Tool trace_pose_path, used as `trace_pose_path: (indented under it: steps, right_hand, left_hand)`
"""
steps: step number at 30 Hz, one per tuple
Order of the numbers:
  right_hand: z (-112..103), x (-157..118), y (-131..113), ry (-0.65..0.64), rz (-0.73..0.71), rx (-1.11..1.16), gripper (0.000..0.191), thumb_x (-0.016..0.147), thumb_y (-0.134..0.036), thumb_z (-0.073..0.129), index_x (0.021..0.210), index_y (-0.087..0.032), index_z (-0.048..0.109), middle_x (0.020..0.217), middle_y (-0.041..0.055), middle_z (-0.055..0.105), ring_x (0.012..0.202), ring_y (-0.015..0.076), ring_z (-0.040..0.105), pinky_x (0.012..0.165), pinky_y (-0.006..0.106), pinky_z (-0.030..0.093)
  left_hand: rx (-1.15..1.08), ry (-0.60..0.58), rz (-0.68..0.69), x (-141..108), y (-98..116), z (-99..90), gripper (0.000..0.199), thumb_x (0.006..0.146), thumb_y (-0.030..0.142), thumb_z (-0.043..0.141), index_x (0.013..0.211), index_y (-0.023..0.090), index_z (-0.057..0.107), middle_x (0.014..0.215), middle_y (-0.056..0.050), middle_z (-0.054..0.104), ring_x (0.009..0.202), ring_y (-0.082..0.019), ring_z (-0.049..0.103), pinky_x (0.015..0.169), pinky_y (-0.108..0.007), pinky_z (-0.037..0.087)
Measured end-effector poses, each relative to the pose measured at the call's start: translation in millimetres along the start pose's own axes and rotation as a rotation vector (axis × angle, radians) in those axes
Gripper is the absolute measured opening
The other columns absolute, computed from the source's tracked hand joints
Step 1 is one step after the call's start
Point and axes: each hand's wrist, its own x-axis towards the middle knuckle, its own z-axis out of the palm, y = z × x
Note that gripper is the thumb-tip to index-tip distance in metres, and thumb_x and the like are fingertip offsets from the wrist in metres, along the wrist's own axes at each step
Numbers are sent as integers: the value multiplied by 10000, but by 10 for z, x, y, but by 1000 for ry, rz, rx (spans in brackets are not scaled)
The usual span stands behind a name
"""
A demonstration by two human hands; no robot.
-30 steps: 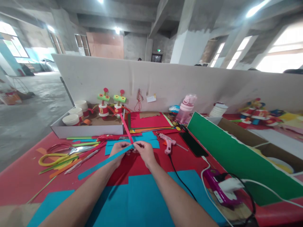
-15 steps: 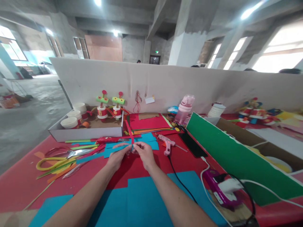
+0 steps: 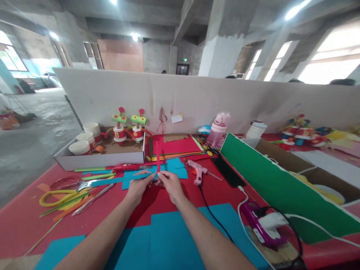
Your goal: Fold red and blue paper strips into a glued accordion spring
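Close together over the red table, my two hands pinch a pair of paper strips where they meet. My left hand (image 3: 141, 185) is closed on the blue paper strip (image 3: 108, 182), which stretches out to the left past the scissors. Thumb and fingers of my right hand (image 3: 171, 183) are closed on the red paper strip (image 3: 158, 159), which points up and away from me. The fingertips hide the crossing of the strips. Behind the hands lie blue paper pieces (image 3: 176, 168). A pink glue gun (image 3: 199, 171) rests to the right.
Scissors (image 3: 66, 191) and loose strips lie at left. Behind them a white box (image 3: 98, 159) holds paper cups and two cup figures (image 3: 119, 133). Blue sheets (image 3: 174, 240) cover the front. A phone (image 3: 228, 171), power strip (image 3: 263, 225) with cables and green-sided box (image 3: 278, 187) stand right.
The red strip has swung from leaning left to nearly upright. The blue strip's free end has turned and now reaches farther left, over the scissors. Both hands stay in nearly the same place.
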Motion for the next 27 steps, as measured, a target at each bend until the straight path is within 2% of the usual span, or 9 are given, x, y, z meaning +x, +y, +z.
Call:
trace_pose_path:
  steps: [4, 11, 16, 21, 27]
  right_hand:
    - [0, -19, -14, -11, 12, -14, 347, 623, -472, 739, 775, -161, 714, 574, -7, 607, 599, 148, 578, 640, 297, 526]
    - [0, -12, -11, 3, 16, -22, 351, 622, -478, 740, 790, -172, 707, 599, -4, 623, 635, 170, 611, 694, 319, 526]
    - [-15, 15, 15, 4, -40, -119, 326, 686, -482, 687, 779, -170, 697, 627, 10, 647, 601, 167, 613, 650, 292, 507]
    - [-14, -3, -11, -3, -169, -213, 284, 740, -463, 654, 747, -179, 649, 618, 1, 637, 596, 160, 610, 612, 261, 485]
    - [-7, -47, -81, -43, -203, -223, 283, 754, -469, 651, 706, -194, 605, 610, -8, 613, 566, 150, 593, 579, 249, 458]
  left_hand:
    - [-18, -6, 35, 10, -15, 0, 274, 620, 368, 775, 663, 138, 632, 559, 12, 575, 502, -95, 471, 518, -229, 373]
    - [5, 9, 7, 15, -18, 4, 300, 619, 393, 772, 656, 140, 616, 528, 12, 553, 493, -102, 466, 505, -229, 373]
    - [-21, -13, -4, 25, -33, -1, 305, 622, 398, 773, 703, 144, 625, 565, 9, 578, 504, -98, 476, 505, -215, 380]
    - [-26, -80, 3, 19, -1, 23, 322, 624, 414, 767, 758, 144, 654, 576, 4, 592, 509, -108, 492, 501, -217, 382]
    - [62, -106, 10, -23, 61, 32, 308, 638, 427, 751, 644, 140, 640, 585, -19, 608, 532, -119, 494, 531, -231, 369]
